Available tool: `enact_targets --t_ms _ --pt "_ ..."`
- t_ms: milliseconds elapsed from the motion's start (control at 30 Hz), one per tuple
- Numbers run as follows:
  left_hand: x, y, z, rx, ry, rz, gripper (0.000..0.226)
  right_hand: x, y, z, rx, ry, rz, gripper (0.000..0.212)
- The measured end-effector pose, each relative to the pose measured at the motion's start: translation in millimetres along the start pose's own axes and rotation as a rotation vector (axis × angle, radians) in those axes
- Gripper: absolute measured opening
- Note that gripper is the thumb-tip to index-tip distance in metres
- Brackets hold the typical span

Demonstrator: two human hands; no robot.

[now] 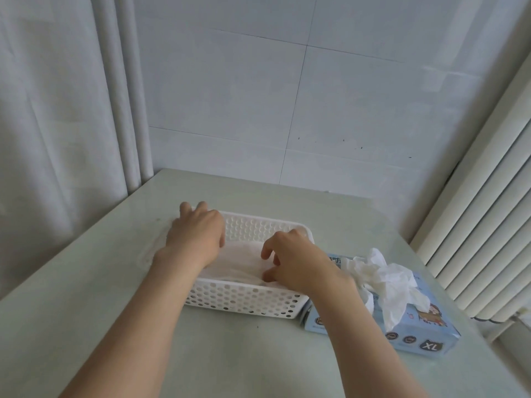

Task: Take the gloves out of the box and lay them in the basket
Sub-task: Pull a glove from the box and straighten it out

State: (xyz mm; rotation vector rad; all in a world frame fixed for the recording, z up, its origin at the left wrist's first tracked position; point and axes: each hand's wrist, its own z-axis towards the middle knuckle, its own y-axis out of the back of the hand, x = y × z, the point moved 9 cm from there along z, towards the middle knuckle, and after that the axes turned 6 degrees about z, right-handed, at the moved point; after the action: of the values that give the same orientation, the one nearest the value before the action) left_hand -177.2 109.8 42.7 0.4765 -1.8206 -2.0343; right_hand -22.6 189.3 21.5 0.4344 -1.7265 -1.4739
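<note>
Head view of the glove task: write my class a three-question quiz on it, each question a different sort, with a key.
1. True or false: the light blue printed glove box stands left of the white perforated plastic basket.
2. Pick one: thin white plastic gloves stick out of: A the box; B a drawer; C a bag.
3. Which hand is nearer the box?
Key: 1 false; 2 A; 3 the right hand.

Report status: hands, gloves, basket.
Left hand rests on far left corner of basket. Right hand fingers curled onto laid gloves inside; grip unclear. Crumpled gloves stick out of box alongside. Nothing blocking.
</note>
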Motion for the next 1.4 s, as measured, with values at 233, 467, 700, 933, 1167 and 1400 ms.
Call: enact_targets --t_ms 233,467,700,933,1167,1400 --pt "-18 -38 -14 0.447 -0.069 -0.258 0.051 13 29 -3 -0.174 0.072 -0.092 0.024" --pt "-46 -2 -12 0.204 -0.210 -0.295 0.035 6 63 -25 -0.373 0.050 0.049 0.029" --pt "-136 39 -46 -0.102 -0.513 -0.545 0.022 -57 113 -78 -0.627 -0.087 0.415 0.022" --pt "-193 10 -73 -0.132 -0.645 -0.366 0.018 -116 98 -121 -0.652 -0.209 0.262 0.003" --pt "-200 -3 -77 -0.160 -0.640 -0.183 0.032 -131 83 -125 -0.581 -0.202 0.176 0.012" --pt "-200 -2 -78 -0.158 -0.627 -0.202 0.047 -130 96 -141 -0.899 -0.147 0.257 0.010"
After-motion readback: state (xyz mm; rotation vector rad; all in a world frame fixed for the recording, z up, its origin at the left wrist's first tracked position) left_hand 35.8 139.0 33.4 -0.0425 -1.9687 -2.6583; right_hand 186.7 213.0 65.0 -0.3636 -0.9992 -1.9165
